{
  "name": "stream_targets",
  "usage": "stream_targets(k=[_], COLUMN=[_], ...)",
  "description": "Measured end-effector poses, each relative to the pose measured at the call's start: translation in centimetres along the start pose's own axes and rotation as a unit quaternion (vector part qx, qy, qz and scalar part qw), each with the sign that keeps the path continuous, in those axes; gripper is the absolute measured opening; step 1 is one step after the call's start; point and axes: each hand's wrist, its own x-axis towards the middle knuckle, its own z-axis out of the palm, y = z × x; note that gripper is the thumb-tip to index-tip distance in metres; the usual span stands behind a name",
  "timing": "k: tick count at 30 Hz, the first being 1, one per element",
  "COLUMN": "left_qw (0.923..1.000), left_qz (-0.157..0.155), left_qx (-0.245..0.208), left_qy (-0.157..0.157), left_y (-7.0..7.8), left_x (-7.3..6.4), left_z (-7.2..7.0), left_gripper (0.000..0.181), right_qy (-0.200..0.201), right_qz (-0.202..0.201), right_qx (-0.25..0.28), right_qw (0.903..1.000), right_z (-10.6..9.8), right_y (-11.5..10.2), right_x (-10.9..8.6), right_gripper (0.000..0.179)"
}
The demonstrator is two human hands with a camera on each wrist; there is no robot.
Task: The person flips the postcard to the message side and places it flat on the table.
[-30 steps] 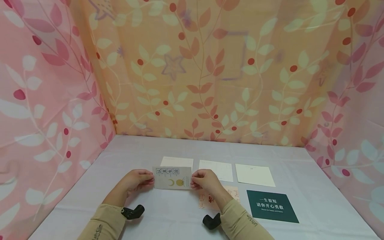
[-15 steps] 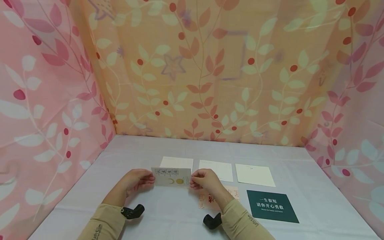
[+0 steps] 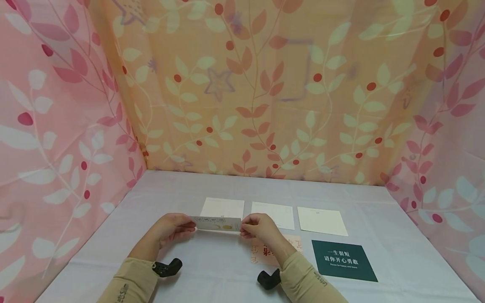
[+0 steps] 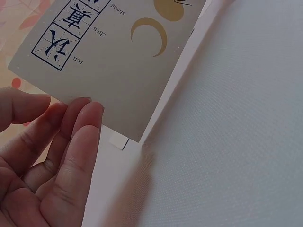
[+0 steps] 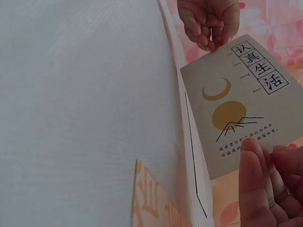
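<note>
A grey postcard (image 3: 217,224) with a yellow moon and sun and a column of boxed Chinese characters is held up over the table between both hands. My left hand (image 3: 174,227) pinches its left short edge; in the left wrist view the fingertips (image 4: 87,113) lie along that edge. The right hand (image 3: 261,227) pinches the opposite short edge, its fingers (image 5: 251,161) overlapping the small printed text in the right wrist view. From the head the card looks narrow, tilted strongly away.
Behind the hands lie three cream cards: left (image 3: 223,207), middle (image 3: 280,216) and right (image 3: 322,221). An orange-lettered card (image 3: 261,252) sits partly under the right forearm. To its right is a dark green card (image 3: 345,261). Patterned curtains (image 3: 242,105) enclose the white table (image 3: 212,273).
The postcard has tilted further back, so its face looks much narrower from the head view. Both hands stay in nearly the same place and keep their grip.
</note>
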Motion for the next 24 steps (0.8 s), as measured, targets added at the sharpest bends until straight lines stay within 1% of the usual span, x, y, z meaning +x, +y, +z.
stream_targets(k=[2, 4, 10, 14, 18, 21, 24], left_qw=[1.0000, 0.9999, 0.9994, 0.9985, 0.9982, 0.9983, 0.9982], left_qz=[0.003, 0.005, 0.012, 0.020, 0.013, 0.004, 0.004], left_qx=[0.004, 0.012, 0.034, 0.050, 0.058, 0.057, 0.059], left_qy=[0.001, 0.001, 0.003, -0.001, 0.005, 0.011, 0.011], left_y=[-0.1, -0.2, -0.4, -0.5, -0.6, -0.6, -0.6], left_x=[0.0, -0.1, -0.2, -0.2, -0.2, -0.3, -0.4], left_z=[0.0, 0.0, 0.0, 0.0, 0.1, 0.2, 0.2], left_gripper=[0.030, 0.030, 0.024, 0.025, 0.027, 0.026, 0.027], right_qy=[-0.002, -0.005, -0.011, -0.018, -0.022, -0.023, -0.023], right_qz=[-0.001, -0.002, 0.001, 0.001, -0.006, -0.011, -0.012], right_qx=[-0.001, -0.002, -0.018, -0.026, -0.032, -0.035, -0.036], right_qw=[1.0000, 1.0000, 0.9998, 0.9995, 0.9992, 0.9991, 0.9990], right_z=[-0.1, -0.1, -0.1, 0.0, 0.0, 0.0, 0.0], right_y=[0.9, 1.3, 1.5, 1.6, 1.7, 1.8, 1.7], right_x=[0.5, 0.7, 0.7, 0.6, 0.6, 0.5, 0.5], right_gripper=[0.012, 0.011, 0.011, 0.009, 0.009, 0.010, 0.010])
